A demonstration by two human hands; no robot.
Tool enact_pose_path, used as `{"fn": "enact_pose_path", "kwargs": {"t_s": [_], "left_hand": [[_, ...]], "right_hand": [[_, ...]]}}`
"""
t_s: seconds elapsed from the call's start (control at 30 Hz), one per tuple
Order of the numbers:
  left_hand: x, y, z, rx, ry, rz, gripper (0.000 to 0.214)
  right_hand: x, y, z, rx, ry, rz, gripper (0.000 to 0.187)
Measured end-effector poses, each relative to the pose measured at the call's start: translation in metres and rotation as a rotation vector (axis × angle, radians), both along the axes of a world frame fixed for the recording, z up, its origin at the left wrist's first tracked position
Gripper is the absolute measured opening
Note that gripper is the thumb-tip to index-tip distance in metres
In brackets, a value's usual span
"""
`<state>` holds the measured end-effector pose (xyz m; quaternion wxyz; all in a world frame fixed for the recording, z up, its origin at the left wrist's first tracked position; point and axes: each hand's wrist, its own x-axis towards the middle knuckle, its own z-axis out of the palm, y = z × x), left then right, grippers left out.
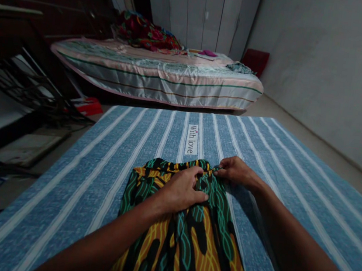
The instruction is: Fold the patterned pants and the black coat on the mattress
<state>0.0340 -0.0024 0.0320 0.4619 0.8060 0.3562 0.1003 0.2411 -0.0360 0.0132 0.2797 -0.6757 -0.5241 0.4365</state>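
Observation:
A garment (205,244) with a wavy black, green and yellow print lies flat on the blue striped bedsheet (96,178). Its gathered, elastic-looking waistband (167,165) is at the far end, and the near end runs out of the picture. Whether it is pants or a skirt, I cannot tell. My left hand (183,188) rests on the cloth just below the waistband, thumb spread away from the fingers. At the waistband's right corner, my right hand (236,171) pinches a bit of the fabric between thumb and fingers.
A second bed (162,74) with a satiny striped cover stands beyond, with a red floral blanket (144,32) heaped on it. Dark metal-framed furniture (20,72) and a red box (88,106) are on the left. A white wall (323,74) runs along the right.

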Motion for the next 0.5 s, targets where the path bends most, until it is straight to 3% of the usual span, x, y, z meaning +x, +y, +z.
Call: {"fn": "enact_pose_path", "kwargs": {"t_s": [0.27,0.5], "left_hand": [[0.005,0.001,-0.003,0.141,0.033,0.111,0.036],[-0.001,-0.01,0.011,0.473,0.435,0.043,0.033]], "right_hand": [[-0.001,0.0,0.0,-0.004,0.057,-0.056,0.025],[0.0,0.003,-0.004,0.007,0.067,-0.065,0.022]]}}
